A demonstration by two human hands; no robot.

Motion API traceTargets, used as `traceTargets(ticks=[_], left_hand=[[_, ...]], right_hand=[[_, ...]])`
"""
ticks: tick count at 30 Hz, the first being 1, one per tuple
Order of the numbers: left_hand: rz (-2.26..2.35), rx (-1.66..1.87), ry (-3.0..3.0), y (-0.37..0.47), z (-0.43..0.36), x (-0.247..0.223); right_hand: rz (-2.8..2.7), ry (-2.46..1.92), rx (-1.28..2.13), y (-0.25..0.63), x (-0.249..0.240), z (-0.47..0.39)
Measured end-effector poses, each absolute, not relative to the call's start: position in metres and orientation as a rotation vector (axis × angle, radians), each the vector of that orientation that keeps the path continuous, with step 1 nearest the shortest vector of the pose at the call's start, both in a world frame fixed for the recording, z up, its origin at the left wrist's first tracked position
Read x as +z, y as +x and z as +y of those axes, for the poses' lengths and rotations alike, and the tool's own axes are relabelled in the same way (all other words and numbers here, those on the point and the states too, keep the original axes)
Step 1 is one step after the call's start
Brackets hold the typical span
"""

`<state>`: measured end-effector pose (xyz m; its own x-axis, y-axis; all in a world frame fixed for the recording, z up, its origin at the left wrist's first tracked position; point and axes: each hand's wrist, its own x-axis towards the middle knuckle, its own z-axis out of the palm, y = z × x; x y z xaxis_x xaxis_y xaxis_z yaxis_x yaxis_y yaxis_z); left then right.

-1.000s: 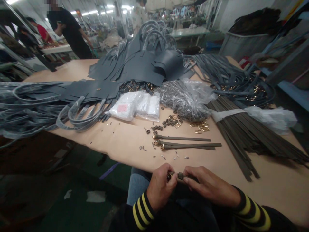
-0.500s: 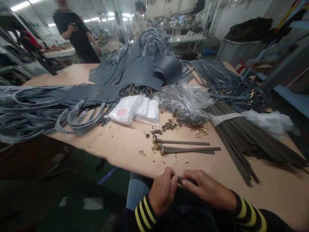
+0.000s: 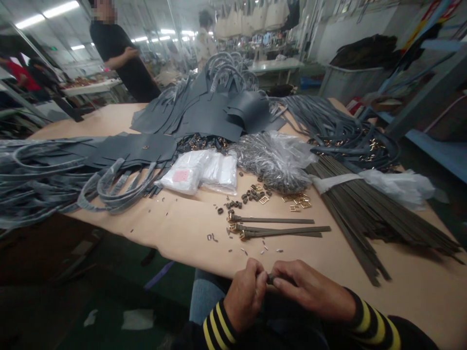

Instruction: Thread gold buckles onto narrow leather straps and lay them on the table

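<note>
My left hand (image 3: 246, 294) and my right hand (image 3: 312, 289) meet at the table's near edge, both closed on a small olive strap piece (image 3: 270, 278) that shows between the fingertips. The rest of it is hidden by the fingers. Just beyond lie several olive straps (image 3: 277, 220) with gold buckles at their left ends. Small olive loops (image 3: 251, 194) and gold rectangular rings (image 3: 300, 202) are scattered behind them. On the right lies a bundle of long olive straps (image 3: 350, 204) wrapped in a white band.
White packets (image 3: 186, 172) and a clear plastic bag (image 3: 273, 160) lie mid-table. Dark grey panels (image 3: 211, 114) are piled behind. Wrapped handles (image 3: 120, 189) lie left, grey straps (image 3: 328, 116) back right. A person in black (image 3: 122, 53) stands beyond the table.
The view has tilted and shifted slightly. My hands remain together on the olive piece, with little change in grip. The person in black has changed arm position.
</note>
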<state>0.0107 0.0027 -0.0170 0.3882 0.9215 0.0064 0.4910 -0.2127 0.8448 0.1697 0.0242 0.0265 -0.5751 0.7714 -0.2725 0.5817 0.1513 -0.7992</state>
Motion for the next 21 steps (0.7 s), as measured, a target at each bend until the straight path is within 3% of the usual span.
traceTargets(ticks=[12,21], left_hand=[[1.225,0.674,1.789,0.013,-0.003,-0.024],[0.895,0.786,2.077,0.008,0.014,-0.015]], right_hand=[[-2.179,-1.32,1.46,0.166,0.022,0.023],[-1.928,-1.162,1.74,0.172,0.025,0.033]])
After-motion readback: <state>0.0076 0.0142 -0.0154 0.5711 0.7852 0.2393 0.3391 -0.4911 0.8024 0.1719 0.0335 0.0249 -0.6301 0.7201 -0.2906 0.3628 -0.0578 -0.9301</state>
